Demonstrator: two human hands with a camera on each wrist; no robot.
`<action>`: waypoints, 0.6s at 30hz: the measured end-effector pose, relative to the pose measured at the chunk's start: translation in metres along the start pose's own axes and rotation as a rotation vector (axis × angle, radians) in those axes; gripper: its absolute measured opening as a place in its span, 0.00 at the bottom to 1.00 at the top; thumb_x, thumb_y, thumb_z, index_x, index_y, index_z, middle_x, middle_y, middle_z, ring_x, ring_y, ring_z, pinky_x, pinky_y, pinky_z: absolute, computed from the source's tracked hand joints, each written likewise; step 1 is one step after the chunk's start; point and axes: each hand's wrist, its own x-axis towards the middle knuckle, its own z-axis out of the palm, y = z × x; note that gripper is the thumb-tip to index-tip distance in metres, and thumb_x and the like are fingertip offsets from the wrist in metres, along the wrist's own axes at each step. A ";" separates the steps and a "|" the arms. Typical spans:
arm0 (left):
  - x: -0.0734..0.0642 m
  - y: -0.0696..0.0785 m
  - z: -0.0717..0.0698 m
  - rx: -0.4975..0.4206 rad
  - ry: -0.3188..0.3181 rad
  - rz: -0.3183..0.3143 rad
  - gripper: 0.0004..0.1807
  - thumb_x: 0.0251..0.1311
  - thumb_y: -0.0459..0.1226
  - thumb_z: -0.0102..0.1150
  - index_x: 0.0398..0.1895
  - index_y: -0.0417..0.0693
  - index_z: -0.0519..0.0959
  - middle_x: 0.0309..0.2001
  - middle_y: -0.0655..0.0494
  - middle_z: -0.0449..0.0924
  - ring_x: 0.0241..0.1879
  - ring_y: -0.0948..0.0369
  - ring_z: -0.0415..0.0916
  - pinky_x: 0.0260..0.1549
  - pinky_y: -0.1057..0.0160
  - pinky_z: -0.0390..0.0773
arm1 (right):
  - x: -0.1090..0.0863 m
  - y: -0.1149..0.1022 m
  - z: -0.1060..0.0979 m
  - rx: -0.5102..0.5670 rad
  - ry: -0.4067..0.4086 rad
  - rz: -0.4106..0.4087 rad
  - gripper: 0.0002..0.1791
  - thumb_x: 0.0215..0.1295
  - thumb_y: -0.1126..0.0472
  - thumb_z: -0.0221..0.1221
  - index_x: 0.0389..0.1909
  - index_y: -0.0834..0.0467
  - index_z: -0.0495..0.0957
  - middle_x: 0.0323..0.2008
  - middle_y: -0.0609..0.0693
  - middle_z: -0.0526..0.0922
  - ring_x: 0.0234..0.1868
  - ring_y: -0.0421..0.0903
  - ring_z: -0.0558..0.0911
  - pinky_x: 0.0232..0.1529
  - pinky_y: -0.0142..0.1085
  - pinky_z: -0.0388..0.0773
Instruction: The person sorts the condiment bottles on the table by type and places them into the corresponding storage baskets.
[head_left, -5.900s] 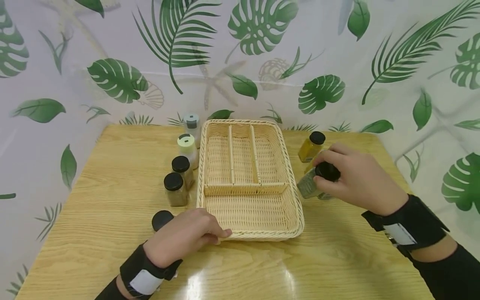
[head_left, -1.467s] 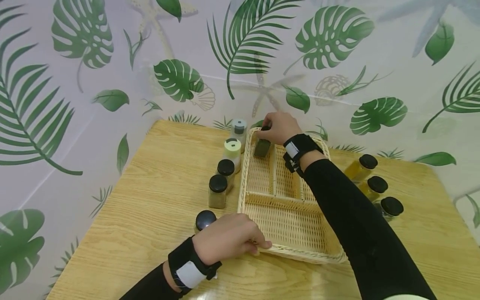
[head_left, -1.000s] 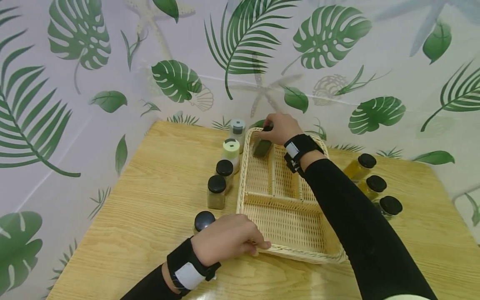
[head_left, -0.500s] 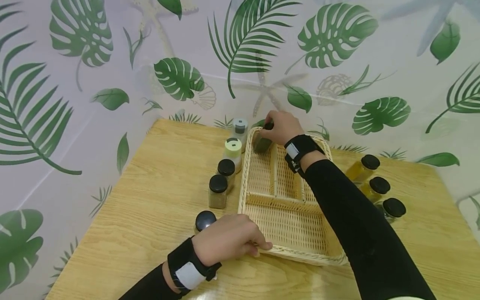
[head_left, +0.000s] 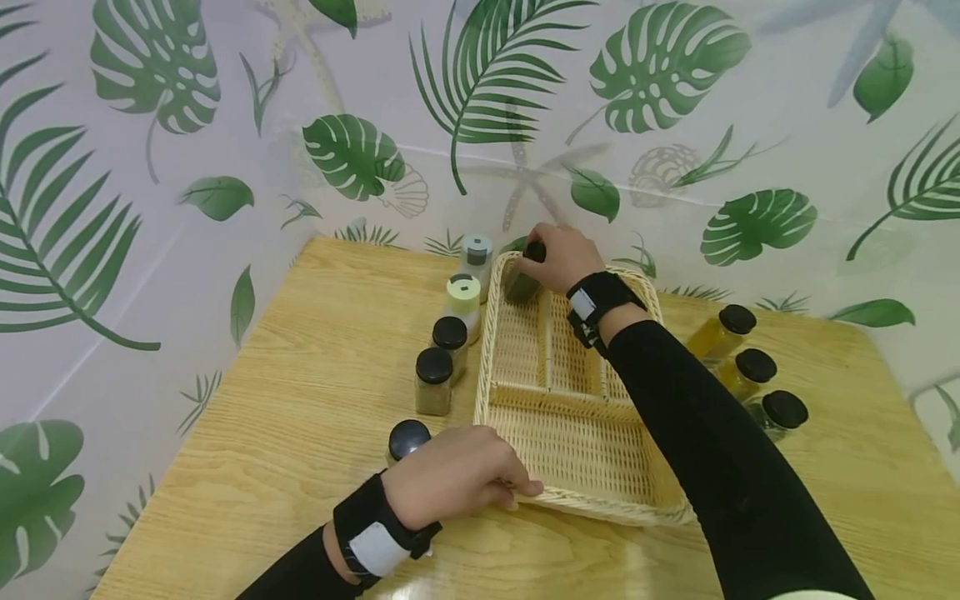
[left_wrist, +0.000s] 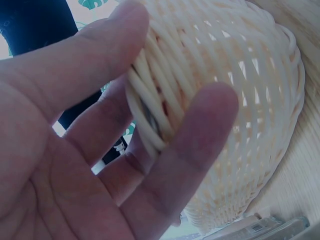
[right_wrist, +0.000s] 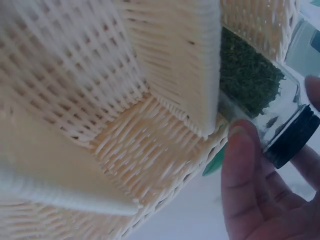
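Note:
My right hand (head_left: 562, 257) holds a glass jar of dried green herbs (head_left: 522, 288) by its black lid, in the far left compartment of a wicker basket (head_left: 577, 454). Seen from the right wrist, the herb jar (right_wrist: 250, 75) lies at a slant beside a divider, with the fingers of my right hand (right_wrist: 270, 200) about its lid end. At the basket's near left, my left hand (head_left: 453, 475) grips the rim. The left wrist view has thumb and fingers on either side of the woven rim (left_wrist: 155, 95).
Left of the basket stand two black-lidded jars (head_left: 433, 387), a yellow-lidded shaker (head_left: 463, 307) and a pale-lidded one (head_left: 476, 258). Another black-lidded jar (head_left: 408, 439) is partly behind my left hand. To the right are several jars, two with yellow contents (head_left: 716, 337). A leaf-patterned sheet (head_left: 525, 100) hangs behind.
My right hand has carried the herb jar from the basket's right side into its far left compartment, then shifted it slightly backward. The head view has turned left. My left hand stays on the rim.

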 end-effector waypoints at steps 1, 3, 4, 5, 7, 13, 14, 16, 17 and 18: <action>0.001 0.000 0.000 0.001 0.001 0.004 0.06 0.48 0.39 0.69 0.32 0.60 0.87 0.28 0.74 0.80 0.22 0.80 0.66 0.20 0.77 0.66 | -0.002 0.001 -0.001 -0.010 0.006 -0.006 0.23 0.62 0.45 0.59 0.52 0.56 0.74 0.44 0.58 0.75 0.40 0.55 0.74 0.42 0.50 0.72; 0.003 0.000 0.000 0.002 0.001 0.010 0.06 0.48 0.39 0.69 0.31 0.60 0.87 0.28 0.74 0.80 0.21 0.79 0.66 0.20 0.76 0.66 | -0.008 0.005 -0.004 -0.029 0.016 -0.015 0.28 0.62 0.43 0.58 0.57 0.56 0.71 0.49 0.59 0.74 0.45 0.57 0.74 0.45 0.51 0.71; 0.003 0.000 0.000 0.003 0.000 0.013 0.06 0.48 0.39 0.69 0.31 0.60 0.86 0.28 0.74 0.80 0.21 0.79 0.66 0.20 0.76 0.66 | -0.012 0.007 -0.007 -0.035 0.020 -0.015 0.31 0.62 0.42 0.58 0.60 0.56 0.70 0.52 0.60 0.73 0.46 0.58 0.74 0.46 0.52 0.71; 0.004 0.000 0.000 0.004 -0.001 0.016 0.05 0.48 0.39 0.69 0.30 0.60 0.86 0.27 0.74 0.80 0.21 0.79 0.66 0.19 0.76 0.66 | -0.017 0.008 -0.009 -0.039 0.027 -0.014 0.33 0.62 0.40 0.57 0.62 0.55 0.68 0.55 0.61 0.71 0.47 0.58 0.74 0.47 0.52 0.71; 0.005 0.000 0.000 0.007 -0.002 0.022 0.06 0.48 0.39 0.69 0.31 0.60 0.86 0.28 0.74 0.80 0.21 0.79 0.66 0.20 0.76 0.66 | -0.029 0.012 -0.015 -0.052 0.046 -0.018 0.36 0.62 0.37 0.56 0.66 0.53 0.65 0.58 0.61 0.69 0.47 0.59 0.74 0.47 0.53 0.71; 0.004 -0.001 0.002 -0.004 -0.007 0.008 0.13 0.48 0.39 0.69 0.39 0.61 0.86 0.36 0.74 0.82 0.27 0.83 0.70 0.22 0.77 0.70 | -0.089 0.030 -0.041 -0.086 0.131 -0.074 0.35 0.61 0.35 0.54 0.64 0.51 0.67 0.51 0.58 0.72 0.37 0.55 0.75 0.38 0.51 0.74; 0.004 -0.001 0.003 -0.007 -0.005 0.007 0.13 0.47 0.39 0.70 0.39 0.62 0.86 0.36 0.74 0.82 0.28 0.83 0.70 0.22 0.77 0.70 | -0.100 0.034 -0.045 -0.096 0.147 -0.084 0.35 0.61 0.35 0.54 0.63 0.52 0.68 0.51 0.57 0.73 0.38 0.55 0.76 0.37 0.51 0.74; 0.003 -0.002 0.004 -0.009 0.002 0.012 0.13 0.47 0.39 0.70 0.39 0.62 0.86 0.36 0.73 0.82 0.27 0.83 0.70 0.23 0.76 0.70 | -0.123 0.045 -0.054 -0.114 0.172 -0.087 0.34 0.61 0.35 0.55 0.61 0.53 0.70 0.51 0.58 0.74 0.39 0.56 0.75 0.37 0.53 0.74; 0.003 -0.002 0.004 -0.008 0.005 0.016 0.13 0.47 0.39 0.70 0.39 0.62 0.86 0.36 0.73 0.82 0.27 0.83 0.70 0.23 0.76 0.70 | -0.135 0.050 -0.058 -0.124 0.183 -0.085 0.33 0.61 0.35 0.55 0.60 0.53 0.71 0.51 0.58 0.74 0.41 0.57 0.75 0.39 0.54 0.74; 0.002 -0.002 0.004 -0.006 0.007 0.019 0.13 0.47 0.39 0.70 0.39 0.62 0.86 0.36 0.73 0.82 0.27 0.83 0.70 0.23 0.76 0.70 | -0.145 0.055 -0.063 -0.136 0.191 -0.081 0.33 0.61 0.36 0.56 0.59 0.54 0.72 0.51 0.58 0.74 0.43 0.58 0.75 0.39 0.55 0.74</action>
